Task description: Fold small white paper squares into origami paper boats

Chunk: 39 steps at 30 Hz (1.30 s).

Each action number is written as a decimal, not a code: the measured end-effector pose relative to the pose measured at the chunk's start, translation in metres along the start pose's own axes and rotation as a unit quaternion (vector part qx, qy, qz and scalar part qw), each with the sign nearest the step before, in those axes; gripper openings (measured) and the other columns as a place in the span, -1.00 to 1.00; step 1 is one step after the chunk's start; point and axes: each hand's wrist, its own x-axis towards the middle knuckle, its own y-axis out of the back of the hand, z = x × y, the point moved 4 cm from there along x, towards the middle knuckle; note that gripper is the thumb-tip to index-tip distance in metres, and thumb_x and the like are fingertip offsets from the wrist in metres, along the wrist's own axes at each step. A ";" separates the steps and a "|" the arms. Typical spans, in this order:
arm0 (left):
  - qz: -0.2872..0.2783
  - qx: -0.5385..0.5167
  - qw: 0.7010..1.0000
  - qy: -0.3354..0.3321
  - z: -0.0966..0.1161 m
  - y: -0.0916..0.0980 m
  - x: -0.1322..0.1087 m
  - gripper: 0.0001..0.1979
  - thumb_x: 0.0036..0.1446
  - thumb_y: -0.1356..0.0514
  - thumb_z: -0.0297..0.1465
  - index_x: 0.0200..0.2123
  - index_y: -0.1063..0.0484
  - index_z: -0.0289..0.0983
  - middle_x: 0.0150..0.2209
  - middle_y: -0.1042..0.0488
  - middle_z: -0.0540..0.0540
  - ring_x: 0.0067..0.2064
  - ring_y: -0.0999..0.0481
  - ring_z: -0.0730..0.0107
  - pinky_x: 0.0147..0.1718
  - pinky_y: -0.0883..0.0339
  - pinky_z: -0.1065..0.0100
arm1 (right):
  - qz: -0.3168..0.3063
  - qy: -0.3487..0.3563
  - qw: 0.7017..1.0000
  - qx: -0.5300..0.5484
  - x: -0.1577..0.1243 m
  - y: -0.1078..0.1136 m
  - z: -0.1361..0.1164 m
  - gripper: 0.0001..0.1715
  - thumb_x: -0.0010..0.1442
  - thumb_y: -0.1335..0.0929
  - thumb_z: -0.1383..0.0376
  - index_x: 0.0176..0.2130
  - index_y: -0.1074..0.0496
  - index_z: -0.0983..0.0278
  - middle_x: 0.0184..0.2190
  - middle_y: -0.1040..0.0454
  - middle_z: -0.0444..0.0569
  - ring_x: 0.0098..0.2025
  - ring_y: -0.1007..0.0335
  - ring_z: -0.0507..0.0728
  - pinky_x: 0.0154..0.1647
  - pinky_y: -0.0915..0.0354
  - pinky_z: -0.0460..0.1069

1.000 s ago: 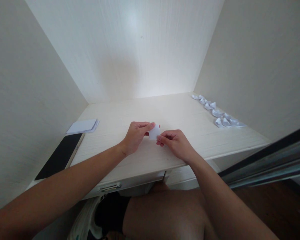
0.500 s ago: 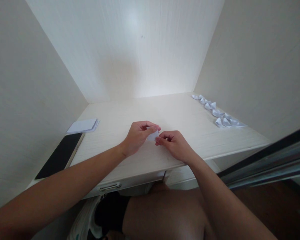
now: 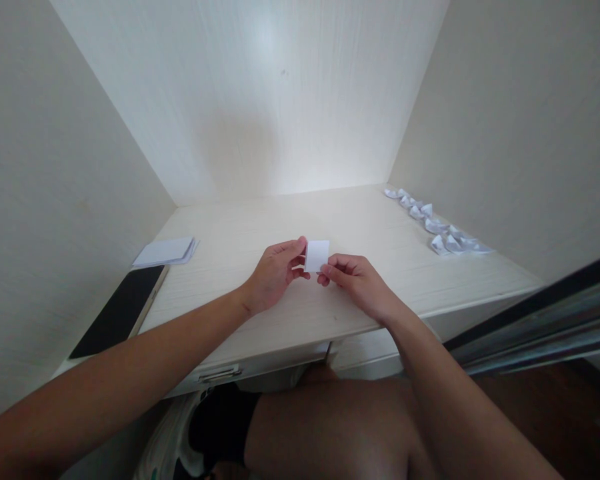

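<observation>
A small white folded paper (image 3: 317, 255) is held upright a little above the pale wooden desk (image 3: 360, 220), near its middle. My left hand (image 3: 275, 273) pinches the paper's left edge between thumb and fingers. My right hand (image 3: 357, 283) pinches its lower right corner, fingers curled. Both hands sit close together in front of my knees.
A stack of white paper sheets (image 3: 166, 252) lies at the desk's left, with a black phone (image 3: 120, 312) just in front of it. A row of several folded paper boats (image 3: 437, 227) runs along the right wall. Walls close in the desk on three sides.
The paper was lowered and mostly covered by my fingers half a second ago; now it is raised and turned upright, showing its flat face, with both hands shifted slightly right.
</observation>
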 end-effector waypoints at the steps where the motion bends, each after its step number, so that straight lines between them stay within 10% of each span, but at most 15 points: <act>1: -0.003 -0.001 1.000 0.003 0.000 0.000 0.000 -0.58 0.09 -0.42 -0.06 -0.37 -0.54 -0.34 -0.37 -0.53 -0.12 -0.36 -0.48 0.38 -0.42 -0.35 0.37 | -0.005 0.000 1.000 0.005 0.000 0.001 0.000 -0.71 0.26 -0.37 0.15 -0.43 -0.50 0.24 -0.43 -0.59 -0.07 -0.33 -0.42 0.11 -0.16 -0.30 0.02; 12: 0.066 0.103 0.986 -0.117 0.007 0.007 -0.001 -0.63 0.13 -0.40 -0.15 -0.11 -0.60 -0.28 -0.35 -0.54 -0.04 -0.41 -0.46 0.46 -0.48 -0.37 0.42 | -0.035 0.001 0.999 0.027 0.001 0.000 0.005 -0.70 0.26 -0.37 0.14 -0.42 -0.50 0.25 -0.42 -0.55 -0.07 -0.31 -0.41 0.11 -0.13 -0.28 0.02; 18: 0.049 0.273 0.930 -0.243 0.020 0.004 -0.009 -0.84 0.26 -0.27 -0.32 -0.21 -0.65 -0.24 -0.22 -0.58 -0.10 -0.30 -0.53 0.40 -0.37 -0.47 0.39 | -0.041 -0.005 0.999 0.025 0.001 -0.001 0.006 -0.72 0.27 -0.37 0.15 -0.41 -0.51 0.25 -0.42 -0.55 -0.06 -0.31 -0.41 0.12 -0.13 -0.29 0.02; 33: 0.034 0.217 0.964 -0.149 0.011 0.008 0.003 -0.68 0.00 -0.45 -0.26 -0.21 -0.57 -0.32 -0.45 -0.60 -0.05 -0.47 -0.57 0.38 -0.48 -0.50 0.37 | -0.048 -0.011 0.998 0.031 0.002 -0.001 0.006 -0.75 0.27 -0.38 0.12 -0.28 -0.51 0.26 -0.37 -0.56 -0.04 -0.29 -0.44 0.12 -0.14 -0.31 0.03; 39: 0.061 0.267 0.951 -0.144 0.010 0.005 -0.006 -0.75 -0.03 -0.48 -0.30 -0.31 -0.59 -0.29 -0.54 -0.54 -0.01 -0.53 -0.54 0.41 -0.55 -0.46 0.42 | 0.104 -0.048 0.992 0.049 0.001 -0.006 0.006 -0.37 0.16 -0.45 -0.07 0.05 -0.35 0.24 -0.23 -0.54 0.00 -0.29 -0.48 0.12 -0.31 -0.34 0.00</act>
